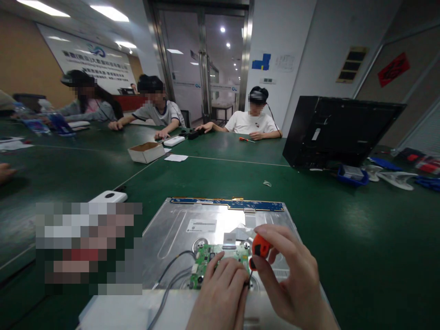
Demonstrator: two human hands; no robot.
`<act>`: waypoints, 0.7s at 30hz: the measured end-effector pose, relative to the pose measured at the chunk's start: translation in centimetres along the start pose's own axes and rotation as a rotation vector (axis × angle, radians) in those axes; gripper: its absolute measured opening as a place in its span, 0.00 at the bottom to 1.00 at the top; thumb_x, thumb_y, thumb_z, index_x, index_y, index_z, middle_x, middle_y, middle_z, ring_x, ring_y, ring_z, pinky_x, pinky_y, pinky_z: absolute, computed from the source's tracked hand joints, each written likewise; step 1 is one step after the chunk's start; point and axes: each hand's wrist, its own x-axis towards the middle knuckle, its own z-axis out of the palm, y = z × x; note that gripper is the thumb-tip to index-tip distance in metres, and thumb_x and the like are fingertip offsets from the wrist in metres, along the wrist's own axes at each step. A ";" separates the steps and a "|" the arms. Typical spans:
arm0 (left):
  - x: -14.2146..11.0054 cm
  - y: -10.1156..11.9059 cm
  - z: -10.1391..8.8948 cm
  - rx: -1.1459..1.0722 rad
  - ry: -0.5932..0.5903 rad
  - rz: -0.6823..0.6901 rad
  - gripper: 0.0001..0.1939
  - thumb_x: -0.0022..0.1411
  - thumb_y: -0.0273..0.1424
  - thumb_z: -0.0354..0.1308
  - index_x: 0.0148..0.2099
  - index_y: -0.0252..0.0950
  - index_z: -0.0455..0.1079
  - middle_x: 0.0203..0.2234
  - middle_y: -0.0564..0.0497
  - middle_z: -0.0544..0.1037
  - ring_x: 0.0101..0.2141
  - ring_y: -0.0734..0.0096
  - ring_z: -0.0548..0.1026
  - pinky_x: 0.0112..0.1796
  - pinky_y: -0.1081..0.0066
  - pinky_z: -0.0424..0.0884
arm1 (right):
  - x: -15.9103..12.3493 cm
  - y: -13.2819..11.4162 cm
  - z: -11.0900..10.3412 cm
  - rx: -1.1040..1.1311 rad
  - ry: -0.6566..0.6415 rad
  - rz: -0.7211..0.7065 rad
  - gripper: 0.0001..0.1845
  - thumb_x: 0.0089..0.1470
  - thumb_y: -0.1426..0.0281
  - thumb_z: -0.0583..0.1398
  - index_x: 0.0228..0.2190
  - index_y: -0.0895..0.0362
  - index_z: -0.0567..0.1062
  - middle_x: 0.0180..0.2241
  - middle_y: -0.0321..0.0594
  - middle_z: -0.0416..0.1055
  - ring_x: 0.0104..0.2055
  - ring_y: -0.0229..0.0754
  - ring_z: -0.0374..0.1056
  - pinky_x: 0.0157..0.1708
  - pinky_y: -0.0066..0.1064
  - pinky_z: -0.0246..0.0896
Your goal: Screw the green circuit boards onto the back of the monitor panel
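My right hand (292, 270) grips a screwdriver (260, 246) by its orange and black handle. The thin shaft points down at the right edge of a green circuit board (202, 256); its tip is hard to see. My left hand (223, 286) lies over the board, fingers bent and close together. Its fingertips are near the screwdriver's tip, and whatever they pinch, if anything, is hidden. Beneath the board is a silver metal display panel (172, 233), with a narrow blue circuit strip (206, 202) along its far edge. Grey cables (168, 291) run out from the board's left side.
A black monitor-like casing (340, 133) stands at the right, beside a blue tray (352, 175). Further off are an open cardboard box (146, 152) and a paper slip (176, 158). Several people sit across the green table (223, 176). A blurred patch hides the left foreground.
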 end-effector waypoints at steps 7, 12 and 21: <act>-0.1 0.1 0.4 -0.012 0.036 -0.025 0.12 0.65 0.21 0.46 0.41 0.40 0.67 0.35 0.51 0.76 0.40 0.61 0.74 0.57 0.52 0.62 | -0.2 -0.2 -0.2 -0.014 -0.036 0.040 0.24 0.61 0.77 0.54 0.57 0.53 0.65 0.49 0.47 0.72 0.37 0.43 0.72 0.30 0.35 0.70; 0.0 0.3 0.0 0.012 0.050 -0.017 0.11 0.65 0.22 0.47 0.42 0.40 0.68 0.35 0.50 0.76 0.41 0.60 0.74 0.57 0.53 0.63 | -0.1 -0.1 0.0 -0.005 0.017 0.024 0.21 0.60 0.74 0.58 0.54 0.55 0.65 0.45 0.46 0.71 0.36 0.42 0.71 0.29 0.34 0.69; 0.0 0.4 -0.3 -0.019 -0.008 -0.052 0.11 0.64 0.22 0.47 0.41 0.40 0.68 0.36 0.51 0.76 0.42 0.61 0.74 0.58 0.52 0.61 | 0.0 0.0 0.0 0.013 0.015 0.008 0.21 0.60 0.77 0.56 0.54 0.53 0.67 0.45 0.45 0.70 0.37 0.41 0.71 0.28 0.32 0.70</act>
